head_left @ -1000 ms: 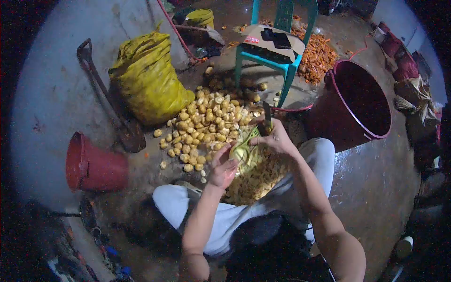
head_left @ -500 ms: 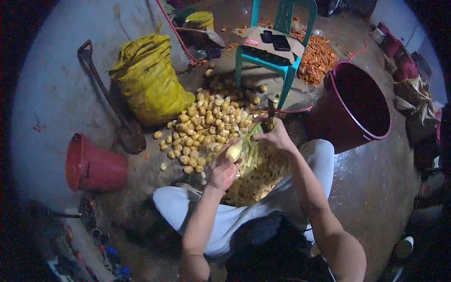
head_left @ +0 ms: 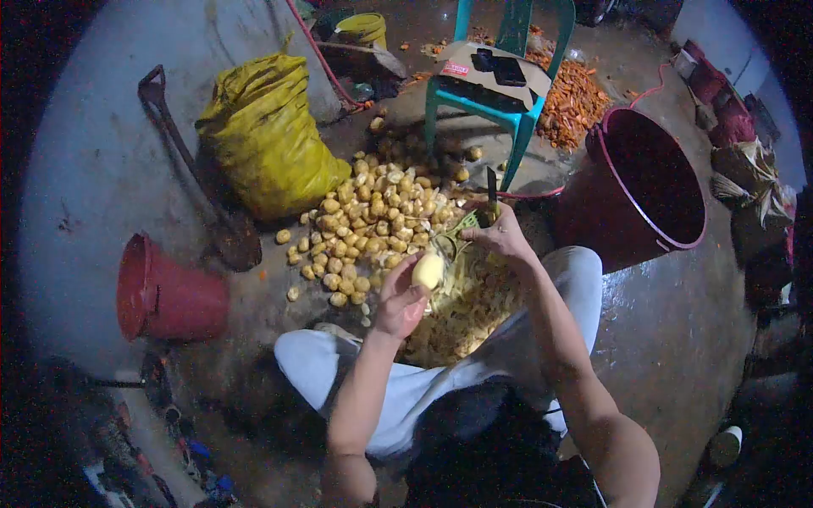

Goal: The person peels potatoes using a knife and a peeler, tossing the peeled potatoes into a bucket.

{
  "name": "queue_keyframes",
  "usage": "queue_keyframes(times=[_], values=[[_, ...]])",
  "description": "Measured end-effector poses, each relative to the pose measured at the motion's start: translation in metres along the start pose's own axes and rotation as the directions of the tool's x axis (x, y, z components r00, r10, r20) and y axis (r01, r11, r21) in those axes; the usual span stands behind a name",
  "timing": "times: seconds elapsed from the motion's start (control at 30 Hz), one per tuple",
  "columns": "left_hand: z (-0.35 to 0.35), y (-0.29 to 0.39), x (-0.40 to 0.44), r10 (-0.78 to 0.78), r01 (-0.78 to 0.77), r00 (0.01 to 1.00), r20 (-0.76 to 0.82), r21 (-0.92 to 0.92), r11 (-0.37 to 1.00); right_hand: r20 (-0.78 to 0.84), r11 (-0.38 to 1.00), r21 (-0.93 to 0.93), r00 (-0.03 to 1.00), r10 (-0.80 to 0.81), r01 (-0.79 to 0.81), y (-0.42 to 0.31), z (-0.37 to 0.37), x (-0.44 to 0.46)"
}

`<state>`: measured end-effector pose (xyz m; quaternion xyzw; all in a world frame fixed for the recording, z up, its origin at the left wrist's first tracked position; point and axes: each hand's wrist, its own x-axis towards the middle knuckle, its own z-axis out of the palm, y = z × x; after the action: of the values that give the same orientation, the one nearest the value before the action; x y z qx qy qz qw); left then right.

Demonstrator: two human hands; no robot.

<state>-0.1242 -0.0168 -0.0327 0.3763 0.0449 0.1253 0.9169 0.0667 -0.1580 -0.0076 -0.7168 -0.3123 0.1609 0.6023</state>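
Note:
My left hand [head_left: 400, 306] is closed around a smooth, pale peeled potato [head_left: 428, 270], held above the peelings. Just to its right, my right hand [head_left: 505, 238] grips what looks like a green peeler [head_left: 457, 234], its open frame facing the potato but apart from it. A dark flat piece [head_left: 492, 184] sticks up from the same hand; whether it belongs to the peeler I cannot tell. Below both hands lies a heap of pale peelings [head_left: 466, 317] between my legs. A pile of potatoes [head_left: 377, 224] spreads over the floor beyond my left hand.
A yellow sack [head_left: 267, 140] leans by the wall near a shovel [head_left: 195, 169]. A red bucket [head_left: 174, 288] lies tilted at left; a large dark red tub [head_left: 631, 195] stands at right. A teal chair [head_left: 518, 118] holds cardboard and dark devices. Behind it is an orange heap [head_left: 572, 106].
The potato has turned in my left hand and sits slightly further right. My right hand has shifted a little, and the green tool and dark upright piece show more plainly.

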Motion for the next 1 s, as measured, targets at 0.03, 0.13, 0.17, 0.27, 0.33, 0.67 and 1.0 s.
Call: queue_keyframes(times=[0.03, 0.13, 0.17, 0.27, 0.33, 0.67, 1.0], values=[[0.002, 0.001, 0.001, -0.011, 0.011, 1.000, 0.004, -0.053, 0.999, -0.002, 1.000, 0.000, 1.000, -0.005, 0.005, 0.005, -0.002, 0.000], [0.001, 0.003, 0.003, -0.045, 0.048, 0.999, 0.026, -0.098, 0.994, 0.140, 0.994, 0.097, 0.987, -0.073, 0.060, -0.010, 0.004, -0.012], [0.001, 0.001, 0.004, -0.047, 0.049, 0.999, 0.024, -0.100, 0.994, 0.142, 0.994, 0.097, 0.987, -0.070, 0.056, -0.013, 0.003, -0.012], [-0.003, -0.004, 0.004, -0.005, 0.005, 1.000, -0.006, -0.011, 1.000, 0.065, 0.999, 0.052, 0.998, 0.000, -0.004, -0.002, 0.001, -0.008], [-0.004, -0.004, 0.002, -0.016, 0.013, 0.999, -0.032, -0.091, 0.996, -0.003, 0.998, 0.024, 0.999, -0.054, 0.054, 0.028, -0.005, 0.001], [-0.005, -0.007, 0.006, 0.055, -0.057, 0.998, -0.019, -0.156, 0.986, -0.037, 0.999, 0.035, 0.999, -0.023, 0.024, 0.017, -0.007, -0.002], [-0.014, -0.014, 0.001, 0.068, -0.073, 0.997, -0.033, -0.187, 0.980, -0.083, 0.997, -0.019, 0.994, -0.071, 0.069, 0.018, -0.003, -0.003]])
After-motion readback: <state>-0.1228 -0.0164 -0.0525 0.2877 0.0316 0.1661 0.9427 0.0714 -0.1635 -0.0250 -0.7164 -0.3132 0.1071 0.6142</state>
